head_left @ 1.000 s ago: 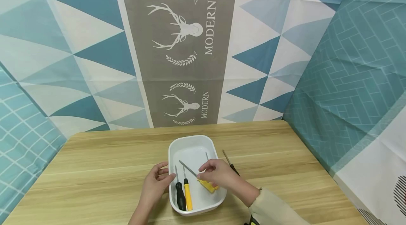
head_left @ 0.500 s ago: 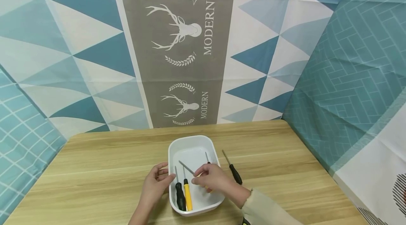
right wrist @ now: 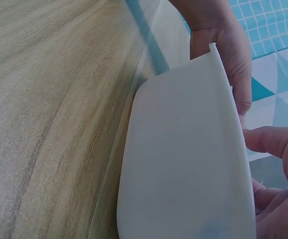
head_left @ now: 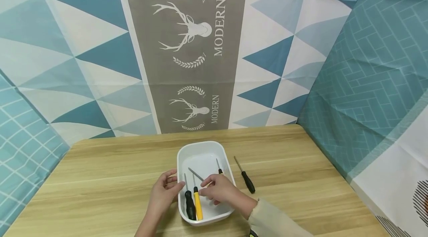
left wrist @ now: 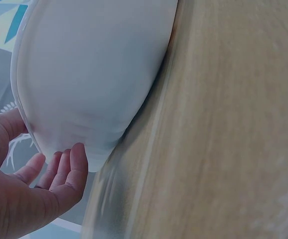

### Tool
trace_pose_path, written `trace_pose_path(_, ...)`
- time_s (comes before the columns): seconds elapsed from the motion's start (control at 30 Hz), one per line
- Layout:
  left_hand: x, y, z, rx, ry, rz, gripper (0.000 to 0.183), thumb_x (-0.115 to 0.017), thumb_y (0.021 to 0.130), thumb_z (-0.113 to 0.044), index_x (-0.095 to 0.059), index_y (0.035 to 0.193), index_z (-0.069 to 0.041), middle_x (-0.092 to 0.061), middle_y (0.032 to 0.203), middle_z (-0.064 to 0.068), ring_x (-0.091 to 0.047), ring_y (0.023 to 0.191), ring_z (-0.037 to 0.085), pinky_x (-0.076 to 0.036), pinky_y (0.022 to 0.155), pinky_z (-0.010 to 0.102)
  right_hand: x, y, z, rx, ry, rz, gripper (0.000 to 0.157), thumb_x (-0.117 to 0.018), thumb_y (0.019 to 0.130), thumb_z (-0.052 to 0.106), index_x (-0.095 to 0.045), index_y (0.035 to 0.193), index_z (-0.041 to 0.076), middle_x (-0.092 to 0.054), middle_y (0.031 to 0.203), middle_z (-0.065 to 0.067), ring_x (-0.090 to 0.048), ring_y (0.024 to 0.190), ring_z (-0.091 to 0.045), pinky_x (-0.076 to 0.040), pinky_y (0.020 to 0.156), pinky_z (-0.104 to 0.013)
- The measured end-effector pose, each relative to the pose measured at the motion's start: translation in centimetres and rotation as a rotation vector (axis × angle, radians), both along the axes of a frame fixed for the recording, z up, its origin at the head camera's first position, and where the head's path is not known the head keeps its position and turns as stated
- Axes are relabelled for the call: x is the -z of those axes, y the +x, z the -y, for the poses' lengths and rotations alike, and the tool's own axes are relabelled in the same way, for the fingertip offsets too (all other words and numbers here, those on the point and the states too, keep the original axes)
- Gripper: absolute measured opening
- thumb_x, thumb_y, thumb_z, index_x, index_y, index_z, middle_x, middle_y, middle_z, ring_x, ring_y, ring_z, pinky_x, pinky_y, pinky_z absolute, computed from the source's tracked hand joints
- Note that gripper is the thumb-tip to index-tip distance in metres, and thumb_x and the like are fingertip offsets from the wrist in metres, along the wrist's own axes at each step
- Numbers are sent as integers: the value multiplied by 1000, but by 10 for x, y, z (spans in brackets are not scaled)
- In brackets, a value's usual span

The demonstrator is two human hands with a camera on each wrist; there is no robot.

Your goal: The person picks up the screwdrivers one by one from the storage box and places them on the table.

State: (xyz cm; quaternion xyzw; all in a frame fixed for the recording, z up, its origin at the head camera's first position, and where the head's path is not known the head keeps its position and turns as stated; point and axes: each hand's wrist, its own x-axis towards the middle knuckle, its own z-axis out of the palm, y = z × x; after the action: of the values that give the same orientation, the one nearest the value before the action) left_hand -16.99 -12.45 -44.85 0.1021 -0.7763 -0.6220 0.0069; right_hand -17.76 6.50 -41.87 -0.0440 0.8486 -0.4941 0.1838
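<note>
A white rectangular tray (head_left: pixel 201 158) stands on the wooden table with several screwdrivers in it. My left hand (head_left: pixel 162 192) holds its left side, thumb over the rim and fingers against the outer wall, as the left wrist view also shows. Inside the tray, my right hand (head_left: pixel 220 189) pinches a screwdriver (head_left: pixel 195 173) whose thin metal shaft points up-left; its yellow handle is mostly hidden by the fingers. A black-handled screwdriver (head_left: pixel 190 206) and a yellow-handled one (head_left: pixel 198 204) lie side by side at the tray's left. Another screwdriver's dark neck (head_left: pixel 220 171) shows beyond my right hand.
A black-handled screwdriver (head_left: pixel 247 182) lies on the table (head_left: pixel 287 177) just right of the tray. Patterned cloth (head_left: pixel 187 51) hangs behind the table, with teal cloth (head_left: pixel 367 92) along the right side.
My right hand has moved left inside the tray, uncovering the screwdriver at the right wall and the black handle on the table. My left hand stays at the rim.
</note>
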Motion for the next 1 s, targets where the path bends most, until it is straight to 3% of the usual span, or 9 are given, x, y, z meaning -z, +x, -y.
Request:
trace_pose_path(0.47,1,0,0,5,28,-1,54,-69,82,-10,-47,131,-6,-55,119,22,-60,98,21,-58,69,26,2,1,4,11,8,8,25,-74,78,20,-63,96,7,-58,70,-3,-51,51,-15,-49,45,-28)
trace_pose_path(1.0,2,0,0,1,29,-2,54,-69,82,-11,-47,131,-6,-55,119,21,-60,98,21,-58,69,27,8,-1,9,28,33,27,23,-74,78,21,-64,95,8,-57,68,-4,-54,57,-16,-48,44,-27)
